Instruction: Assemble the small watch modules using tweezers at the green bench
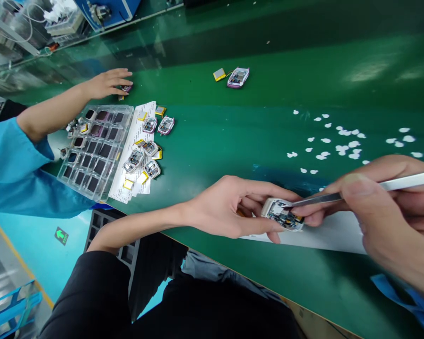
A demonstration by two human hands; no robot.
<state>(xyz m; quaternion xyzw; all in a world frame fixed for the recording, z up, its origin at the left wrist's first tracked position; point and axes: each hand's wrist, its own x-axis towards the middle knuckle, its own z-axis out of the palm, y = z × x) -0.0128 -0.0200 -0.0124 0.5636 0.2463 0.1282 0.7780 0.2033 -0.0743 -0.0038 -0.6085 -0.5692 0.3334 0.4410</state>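
Between the fingers and thumb of my left hand [233, 207] is a small white device casing [283, 214], tilted so that its exposed electronics face up. My right hand [385, 202] grips metal tweezers [403, 184], whose tips touch or hover just over the inside of the casing. Fingertips of my right hand meet the casing's right edge. Under both hands lies a white sheet of paper [332, 233]. Beyond my right hand, many small white stickers or pads [342, 149] are scattered on the green table.
A co-worker's hand [108, 84] reaches over another small device at the far left. Near it sits a clear compartment tray [104, 165] of dark-screened units. Open casings with yellow batteries [151, 168] lie on printed sheets; one more casing [238, 77] stands farther back.
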